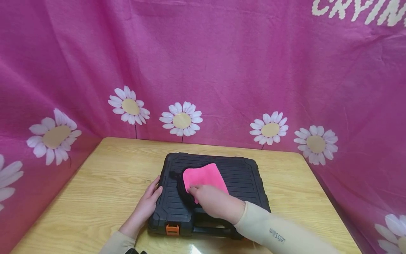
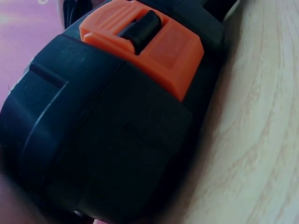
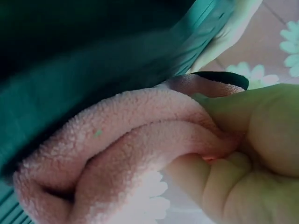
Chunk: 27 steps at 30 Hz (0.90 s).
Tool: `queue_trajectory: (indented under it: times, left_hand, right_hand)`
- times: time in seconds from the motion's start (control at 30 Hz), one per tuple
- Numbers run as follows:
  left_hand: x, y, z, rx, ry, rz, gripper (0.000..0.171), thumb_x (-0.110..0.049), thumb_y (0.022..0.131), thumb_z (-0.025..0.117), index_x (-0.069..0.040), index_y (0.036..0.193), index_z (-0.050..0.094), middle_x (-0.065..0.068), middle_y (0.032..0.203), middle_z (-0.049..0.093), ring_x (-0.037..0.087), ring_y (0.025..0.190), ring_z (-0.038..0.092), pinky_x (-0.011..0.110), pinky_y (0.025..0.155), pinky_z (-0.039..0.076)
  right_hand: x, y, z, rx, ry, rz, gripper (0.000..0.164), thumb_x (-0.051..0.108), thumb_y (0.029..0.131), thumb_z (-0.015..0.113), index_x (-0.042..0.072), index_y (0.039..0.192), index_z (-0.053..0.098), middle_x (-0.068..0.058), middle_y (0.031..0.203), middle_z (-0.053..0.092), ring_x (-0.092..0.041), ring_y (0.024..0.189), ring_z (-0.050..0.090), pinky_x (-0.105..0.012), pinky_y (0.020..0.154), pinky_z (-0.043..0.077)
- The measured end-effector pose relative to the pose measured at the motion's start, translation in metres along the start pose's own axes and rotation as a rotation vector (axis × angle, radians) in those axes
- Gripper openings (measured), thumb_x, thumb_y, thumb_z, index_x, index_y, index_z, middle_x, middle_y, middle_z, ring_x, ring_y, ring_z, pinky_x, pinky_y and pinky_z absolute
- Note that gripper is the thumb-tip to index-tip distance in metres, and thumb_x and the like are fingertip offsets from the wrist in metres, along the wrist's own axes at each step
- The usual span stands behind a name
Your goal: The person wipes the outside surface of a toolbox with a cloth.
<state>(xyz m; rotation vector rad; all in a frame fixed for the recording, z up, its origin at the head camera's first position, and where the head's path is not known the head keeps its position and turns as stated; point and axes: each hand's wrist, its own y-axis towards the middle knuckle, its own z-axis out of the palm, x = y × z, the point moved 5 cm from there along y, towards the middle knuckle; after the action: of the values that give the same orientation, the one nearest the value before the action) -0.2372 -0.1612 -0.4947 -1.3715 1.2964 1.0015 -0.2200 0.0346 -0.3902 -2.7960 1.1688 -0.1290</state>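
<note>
A black hard plastic carry case (image 1: 241, 173) lies flat on the table, with its handle and an orange latch (image 1: 172, 230) toward me. My right hand (image 1: 219, 203) pinches a pink cloth (image 1: 207, 176) on top of the lid. In the right wrist view the fluffy cloth (image 3: 135, 116) is folded over itself, its edge between my thumb and fingers. Something dark with a small loop (image 1: 173, 174) shows beside and under the cloth. My left hand (image 1: 147, 204) rests against the case's left side, fingers extended. The left wrist view shows the case corner and orange latch (image 2: 145, 42) up close.
The wooden table (image 1: 111, 183) extends on both sides of the case. A magenta curtain (image 1: 215, 70) with white daisies hangs along the back and sides of the table.
</note>
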Motion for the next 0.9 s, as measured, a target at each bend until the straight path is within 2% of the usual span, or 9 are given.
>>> queue_trajectory:
  times: [0.13,0.33,0.4,0.47,0.57,0.63,0.73,0.9]
  left_hand:
    - [-0.001,-0.001,-0.001,-0.005,-0.002,0.003,0.059,-0.025,0.112,0.041,-0.005,0.164,0.021,0.028,0.168,0.013,0.051,0.154,0.018,0.064,0.124,0.019]
    - [-0.003,-0.002,-0.002,-0.012,-0.003,0.005,0.059,-0.025,0.112,0.042,-0.006,0.164,0.022,0.028,0.169,0.013,0.050,0.154,0.018,0.063,0.124,0.020]
    - [-0.003,-0.002,-0.002,-0.014,-0.005,0.002,0.059,-0.025,0.112,0.042,-0.006,0.164,0.022,0.029,0.168,0.014,0.050,0.154,0.019,0.063,0.124,0.021]
    - [-0.002,-0.002,-0.002,-0.017,-0.005,0.002,0.059,-0.025,0.112,0.043,-0.006,0.164,0.022,0.029,0.168,0.014,0.050,0.154,0.019,0.062,0.124,0.021]
    - [-0.002,-0.002,-0.002,-0.019,-0.006,0.003,0.059,-0.025,0.112,0.042,-0.006,0.164,0.022,0.029,0.168,0.014,0.050,0.154,0.020,0.063,0.123,0.022]
    - [-0.002,-0.002,-0.002,-0.018,-0.011,0.005,0.059,-0.025,0.112,0.042,-0.006,0.164,0.022,0.029,0.168,0.015,0.050,0.153,0.023,0.063,0.123,0.024]
    - [-0.002,-0.001,-0.001,-0.012,-0.023,0.011,0.059,-0.025,0.112,0.042,-0.005,0.164,0.022,0.031,0.166,0.020,0.050,0.149,0.031,0.063,0.120,0.029]
    - [-0.001,-0.001,0.001,-0.006,-0.027,0.020,0.058,-0.024,0.113,0.041,-0.005,0.164,0.021,0.035,0.161,0.029,0.050,0.141,0.044,0.062,0.115,0.038]
  right_hand:
    - [0.009,-0.017,0.002,0.016,0.030,-0.019,0.046,-0.005,0.097,0.062,0.007,0.142,0.061,-0.007,0.140,0.066,-0.016,0.125,0.066,-0.029,0.106,0.052]
    - [0.017,-0.037,0.003,0.008,0.083,-0.069,0.045,-0.006,0.098,0.059,0.009,0.140,0.063,-0.006,0.140,0.066,-0.014,0.125,0.065,-0.027,0.104,0.053]
    - [0.017,-0.042,0.004,0.016,0.132,-0.073,0.047,-0.007,0.099,0.057,0.010,0.142,0.062,-0.005,0.140,0.066,-0.011,0.120,0.066,-0.027,0.104,0.053]
    - [0.015,-0.045,0.005,0.035,0.214,-0.062,0.046,-0.004,0.101,0.053,0.011,0.145,0.059,-0.002,0.134,0.068,-0.005,0.107,0.067,-0.025,0.102,0.053]
    - [0.009,-0.047,0.006,0.061,0.319,-0.038,0.045,0.003,0.106,0.049,0.014,0.148,0.056,0.005,0.123,0.068,0.001,0.088,0.060,-0.024,0.097,0.052]
    - [0.005,-0.047,0.007,0.076,0.371,-0.027,0.042,0.010,0.108,0.046,0.015,0.149,0.055,0.007,0.116,0.067,0.002,0.082,0.056,-0.024,0.095,0.052]
    - [0.002,-0.045,0.006,0.061,0.332,-0.046,0.041,0.007,0.106,0.051,0.015,0.145,0.057,0.007,0.117,0.068,0.002,0.082,0.057,-0.023,0.094,0.052]
    - [-0.003,-0.040,0.001,-0.014,0.172,-0.094,0.049,-0.009,0.095,0.062,0.010,0.140,0.061,-0.001,0.128,0.071,-0.005,0.102,0.068,-0.025,0.099,0.054]
